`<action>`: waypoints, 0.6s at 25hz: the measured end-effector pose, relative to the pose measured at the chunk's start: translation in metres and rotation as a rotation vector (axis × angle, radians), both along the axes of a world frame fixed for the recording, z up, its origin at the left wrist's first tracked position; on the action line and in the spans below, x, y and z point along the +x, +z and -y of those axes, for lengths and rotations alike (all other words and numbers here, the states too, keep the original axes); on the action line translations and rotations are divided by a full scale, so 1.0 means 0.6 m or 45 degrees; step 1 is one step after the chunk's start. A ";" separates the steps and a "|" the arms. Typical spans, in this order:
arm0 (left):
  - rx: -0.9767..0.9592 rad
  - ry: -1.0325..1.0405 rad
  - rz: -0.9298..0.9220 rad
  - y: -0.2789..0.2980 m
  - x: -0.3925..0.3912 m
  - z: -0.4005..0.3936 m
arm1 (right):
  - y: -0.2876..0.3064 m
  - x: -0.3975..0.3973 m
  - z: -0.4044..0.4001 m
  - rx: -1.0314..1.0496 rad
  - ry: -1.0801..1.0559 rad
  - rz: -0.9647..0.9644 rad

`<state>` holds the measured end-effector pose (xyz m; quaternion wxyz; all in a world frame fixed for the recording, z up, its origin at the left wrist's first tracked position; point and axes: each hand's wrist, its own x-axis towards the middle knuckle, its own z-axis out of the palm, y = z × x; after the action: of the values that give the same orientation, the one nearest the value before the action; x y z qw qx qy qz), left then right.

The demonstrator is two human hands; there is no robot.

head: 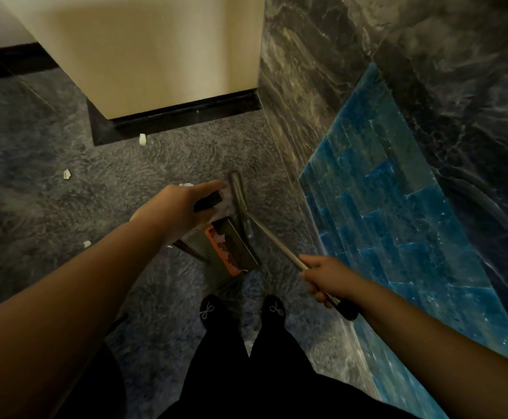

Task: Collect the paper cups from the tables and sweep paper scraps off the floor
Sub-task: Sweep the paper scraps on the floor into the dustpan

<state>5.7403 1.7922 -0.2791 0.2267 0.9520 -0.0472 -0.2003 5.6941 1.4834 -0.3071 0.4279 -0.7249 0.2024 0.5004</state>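
My left hand [180, 208] grips the black handle end [208, 201] of one long tool above the grey carpet. My right hand [326, 278] grips a thin metal pole [276, 244] near its black end cap [348, 309]. Below my hands stands a grey dustpan with an orange comb edge [231, 249], with broom bristles beside it. White paper scraps lie on the carpet: one [142, 139] by the pillar base, another [66, 174] to the left, a third [86, 244] near my left forearm. One scrap [186, 185] peeks out behind my left hand. No paper cups are in view.
A cream pillar [156, 55] with a black skirting [186, 111] stands ahead. A dark marble wall with a blue tiled panel [397, 222] runs along the right. My feet in black shoes [243, 309] stand just behind the dustpan.
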 end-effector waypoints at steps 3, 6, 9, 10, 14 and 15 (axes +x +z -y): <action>-0.054 0.147 0.032 0.026 -0.023 -0.035 | 0.008 0.019 -0.011 -0.004 0.086 0.061; -0.087 0.287 0.078 0.052 -0.060 -0.079 | 0.008 0.044 -0.035 -0.006 0.196 0.109; -0.107 0.465 0.064 0.070 -0.101 -0.121 | 0.008 0.066 -0.073 0.005 0.272 0.128; -0.106 0.519 0.054 0.072 -0.114 -0.135 | 0.007 0.072 -0.087 0.005 0.297 0.119; -0.045 0.628 0.021 0.073 -0.151 -0.202 | 0.001 0.098 -0.156 -0.016 0.407 0.112; -0.030 0.648 -0.004 0.070 -0.159 -0.220 | -0.001 0.105 -0.176 -0.028 0.430 0.115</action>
<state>5.6452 1.9240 -0.2370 0.2810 0.9302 0.1919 -0.1376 5.7569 1.5893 -0.3077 0.3386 -0.7749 0.0638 0.5300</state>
